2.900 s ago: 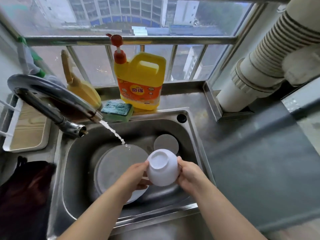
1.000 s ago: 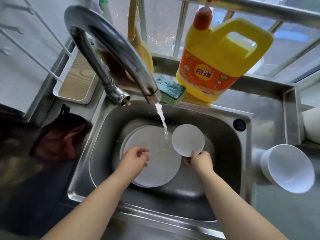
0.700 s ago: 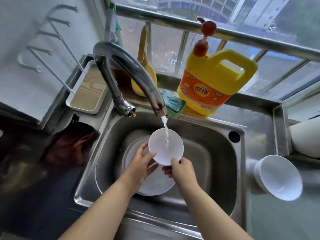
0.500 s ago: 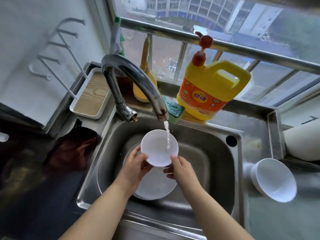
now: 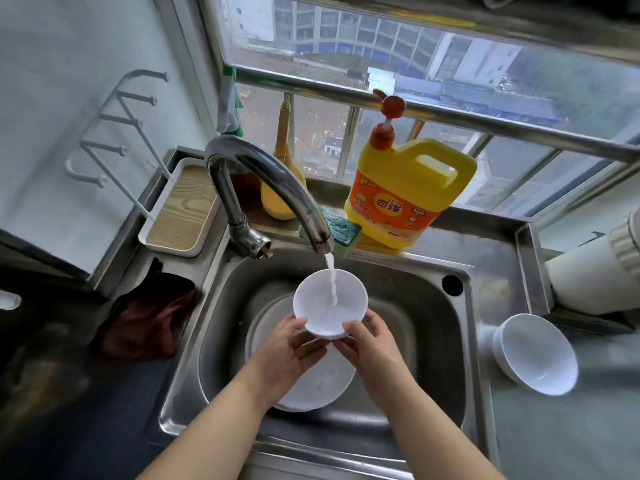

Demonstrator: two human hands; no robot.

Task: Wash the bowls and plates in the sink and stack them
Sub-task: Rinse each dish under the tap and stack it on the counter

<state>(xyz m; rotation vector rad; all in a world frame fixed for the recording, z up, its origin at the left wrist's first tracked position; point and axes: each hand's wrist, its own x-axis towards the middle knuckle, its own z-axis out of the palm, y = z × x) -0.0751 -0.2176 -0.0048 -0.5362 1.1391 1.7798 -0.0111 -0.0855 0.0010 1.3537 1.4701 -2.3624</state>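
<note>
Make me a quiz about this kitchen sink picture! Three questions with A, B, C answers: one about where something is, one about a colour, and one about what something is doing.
1. Where is the white bowl?
A. on the counter right of the sink
B. on the window rail
C. under the tap

2. What colour is the soap jug?
A. blue
B. yellow
C. black

3. What is the tap doing?
A. it is off
B. it is dripping onto the sponge
C. it is running onto the small dish

Answers:
1 A: it sits on the steel counter beside the sink.
2 B: its body is yellow, with an orange label.
3 C: water falls onto the small dish, held by the left hand and right hand.
</note>
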